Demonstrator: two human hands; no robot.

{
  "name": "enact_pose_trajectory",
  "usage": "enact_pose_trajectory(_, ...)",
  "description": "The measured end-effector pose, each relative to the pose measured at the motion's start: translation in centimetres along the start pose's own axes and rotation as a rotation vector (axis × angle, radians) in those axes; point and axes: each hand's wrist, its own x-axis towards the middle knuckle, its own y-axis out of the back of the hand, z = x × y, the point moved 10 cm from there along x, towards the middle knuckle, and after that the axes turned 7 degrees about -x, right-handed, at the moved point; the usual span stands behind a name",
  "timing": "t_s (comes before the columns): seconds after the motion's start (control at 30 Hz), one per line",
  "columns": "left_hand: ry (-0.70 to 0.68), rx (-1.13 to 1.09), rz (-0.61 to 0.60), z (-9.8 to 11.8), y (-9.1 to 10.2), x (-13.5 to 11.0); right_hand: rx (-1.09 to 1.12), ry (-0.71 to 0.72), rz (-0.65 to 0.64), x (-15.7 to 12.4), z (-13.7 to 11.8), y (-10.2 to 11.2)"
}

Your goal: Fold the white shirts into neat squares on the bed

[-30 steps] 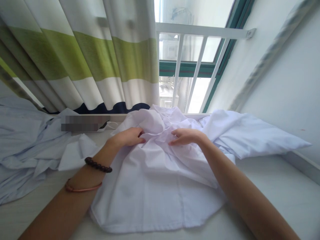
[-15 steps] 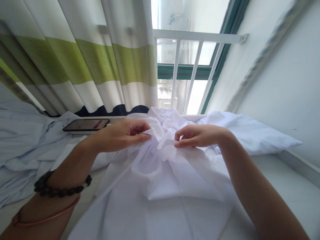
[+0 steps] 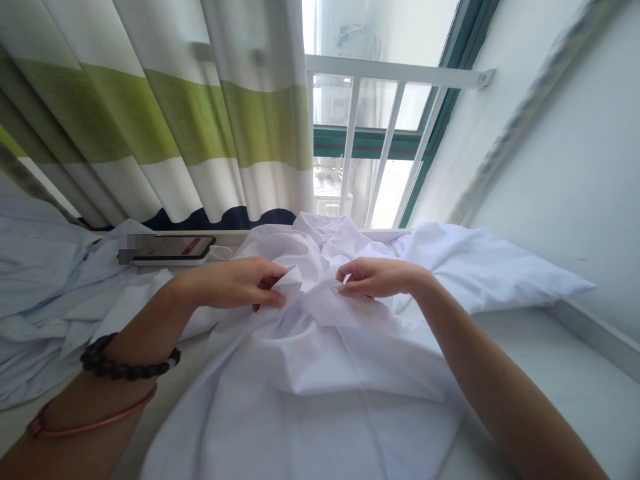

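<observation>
A white collared coat lies spread out in front of me, its collar toward the window and its lower part running down to the bottom of the view. My left hand pinches the coat's front edge between thumb and fingers. Just to the right, my right hand grips the opposite front edge, also with thumb against fingers. Between the two hands the cloth is bunched into folds, which hide any fastening there. One sleeve stretches out to the right.
A phone rests on a white box at the left, partly blurred out. Beyond it are rumpled white clothes. A striped curtain hangs at the back beside a white window railing. A wall bounds the right side.
Both hands have shifted slightly left, the left one also a little lower. The cloth between them has moved along, and the front edges now lie closer over each other.
</observation>
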Motion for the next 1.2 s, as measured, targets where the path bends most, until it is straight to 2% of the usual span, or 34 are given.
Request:
enact_pose_trajectory(0.13,-0.061,-0.31,0.002,1.9,-0.2,-0.7,0.15,0.077,0.06,-0.5,-1.0,0.8)
enact_pose_trajectory(0.3,-0.204,-0.563,-0.05,3.3,-0.2,-1.2,0.308,0.184,0.035,-1.0,-2.3,0.8)
enact_pose_trajectory(0.43,-0.293,-0.52,-0.05,4.3,-0.2,-1.1,0.382,0.232,0.019,-1.4,-3.3,0.8)
enact_pose_trajectory(0.57,-0.293,-0.506,-0.077,4.4,-0.9,-0.5,0.427,0.25,0.015,-1.6,-4.1,0.7)
enact_pose_trajectory(0.7,-0.294,-0.523,-0.032,4.0,-1.1,0.3,0.456,0.231,0.027,-1.6,-3.9,0.8)
enact_pose_trajectory(0.87,-0.307,-0.483,0.017,4.6,-0.5,0.1,0.453,0.248,0.119,-2.3,-3.5,2.3)
enact_pose_trajectory(0.93,-0.296,-0.485,0.055,4.4,0.5,-0.7,0.464,0.233,0.206,-2.8,-2.8,3.6)
enact_pose_trajectory(1.0,-0.275,-0.529,0.137,3.5,2.3,-1.9,0.5,0.195,0.325,-3.7,-1.7,5.2)
enact_pose_trajectory(1.1,-0.229,-0.596,0.333,0.9,5.9,-4.2,0.616,0.127,0.53,-5.4,0.6,7.8)
enact_pose_trajectory(1.2,-0.099,-0.58,0.529,-1.8,8.5,-6.0,0.67,0.06,0.721,-7.2,2.7,10.0)
